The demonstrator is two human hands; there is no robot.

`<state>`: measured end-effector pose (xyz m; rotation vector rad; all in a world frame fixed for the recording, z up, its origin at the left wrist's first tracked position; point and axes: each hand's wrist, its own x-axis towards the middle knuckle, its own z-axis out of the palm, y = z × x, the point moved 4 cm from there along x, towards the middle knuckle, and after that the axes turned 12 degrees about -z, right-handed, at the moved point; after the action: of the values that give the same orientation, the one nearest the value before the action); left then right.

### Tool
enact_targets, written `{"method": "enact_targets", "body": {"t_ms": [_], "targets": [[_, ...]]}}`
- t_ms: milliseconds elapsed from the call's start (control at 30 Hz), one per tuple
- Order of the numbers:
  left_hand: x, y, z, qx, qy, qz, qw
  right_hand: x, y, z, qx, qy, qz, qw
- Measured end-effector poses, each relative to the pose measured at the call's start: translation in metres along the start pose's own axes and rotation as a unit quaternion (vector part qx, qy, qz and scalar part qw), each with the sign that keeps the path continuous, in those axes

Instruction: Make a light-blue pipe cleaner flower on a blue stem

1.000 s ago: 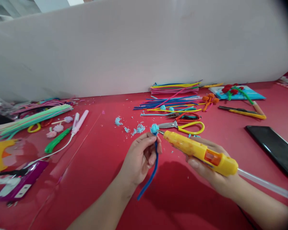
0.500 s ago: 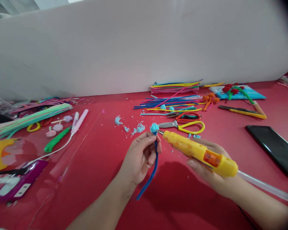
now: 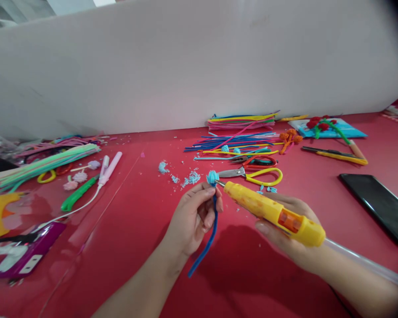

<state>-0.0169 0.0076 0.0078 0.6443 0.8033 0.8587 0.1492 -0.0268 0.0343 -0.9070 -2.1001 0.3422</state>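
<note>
My left hand (image 3: 194,218) pinches a blue pipe-cleaner stem (image 3: 205,245) topped with a small light-blue fuzzy flower (image 3: 212,177), held upright above the red table (image 3: 135,229). My right hand (image 3: 287,229) grips a yellow glue gun (image 3: 272,212) with an orange trigger. Its metal tip touches the base of the flower from the right. A clear glue stick (image 3: 365,263) sticks out of the gun's back end.
Yellow-handled scissors (image 3: 255,174) and red-handled scissors (image 3: 258,160) lie just behind the hands. Coloured pipe cleaners (image 3: 239,139) are piled at the back, more at the left (image 3: 46,161). A black phone (image 3: 378,205) lies at right. Blue fluff scraps (image 3: 189,177) litter the middle.
The glue gun has shifted slightly left and lower, its tip staying at the flower. My left hand holds almost still.
</note>
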Motion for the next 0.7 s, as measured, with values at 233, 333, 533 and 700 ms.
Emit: {"method": "enact_targets", "body": {"t_ms": [233,333,533,700], "targets": [[-0.0008,0.0004,0.0009,0.004,0.001,-0.002,1.000,0.0008,-0.0012,-0.0006,0.009,-0.005,-0.001,1.000],[-0.0007,0.0002,0.0006,0.001,0.001,-0.003,1.000,0.0018,-0.0018,-0.0004,0.011,-0.006,-0.001,1.000],[-0.0004,0.0006,-0.0001,-0.011,0.009,-0.007,1.000,0.0006,-0.0018,0.0002,-0.006,-0.004,-0.006,1.000],[-0.0005,0.0011,0.0005,-0.016,0.016,-0.009,1.000,-0.0032,-0.0022,-0.0009,-0.032,0.040,-0.018,0.999]]}}
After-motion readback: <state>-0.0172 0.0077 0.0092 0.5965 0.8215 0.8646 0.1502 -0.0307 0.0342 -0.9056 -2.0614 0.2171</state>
